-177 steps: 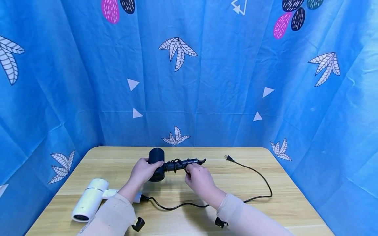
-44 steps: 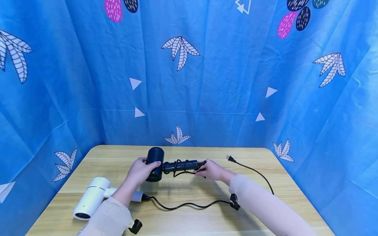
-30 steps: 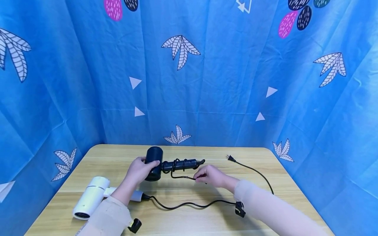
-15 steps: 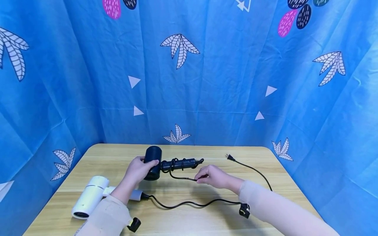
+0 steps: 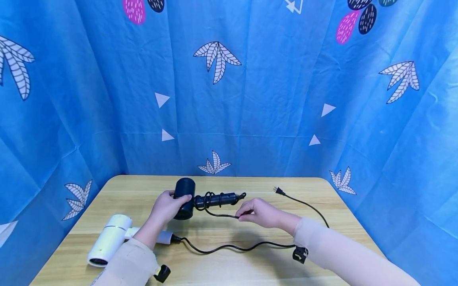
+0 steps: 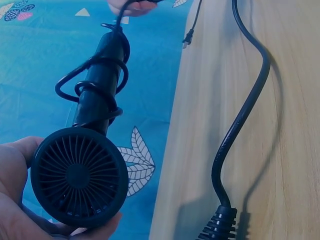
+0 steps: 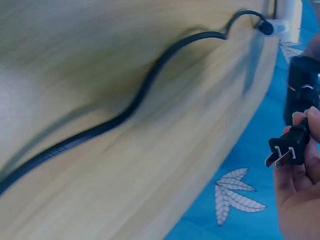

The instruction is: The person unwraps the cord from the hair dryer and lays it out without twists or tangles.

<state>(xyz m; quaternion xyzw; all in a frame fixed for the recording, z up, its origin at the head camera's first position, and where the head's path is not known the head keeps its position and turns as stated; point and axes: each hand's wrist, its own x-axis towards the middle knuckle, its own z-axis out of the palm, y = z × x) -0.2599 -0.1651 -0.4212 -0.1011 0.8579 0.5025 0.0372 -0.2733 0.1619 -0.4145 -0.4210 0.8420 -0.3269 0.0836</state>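
My left hand (image 5: 166,207) grips the barrel of a black hair dryer (image 5: 185,188) above the table, its handle pointing right. In the left wrist view the round slatted grille (image 6: 78,176) faces the camera. Several loose loops of black cord (image 6: 97,92) wind round the handle. A length of this cord (image 5: 220,215) runs down from the loops to my right hand (image 5: 262,214), right of the handle's end. There the thumb and fingers pinch the cord's two-pin plug (image 7: 292,142), its prongs bare in the right wrist view.
A white hair dryer (image 5: 111,240) lies on the wooden table (image 5: 200,270) at the left, its handle partly behind my left forearm. Its black cord (image 5: 239,249) snakes right beneath my right arm to a plug (image 5: 279,191) at the back right. Blue patterned curtain (image 5: 272,99) surrounds the table.
My right hand has gone from the black dryer's handle to the right and slightly down, drawing out a length of cord. The left hand and dryer have shifted slightly left.
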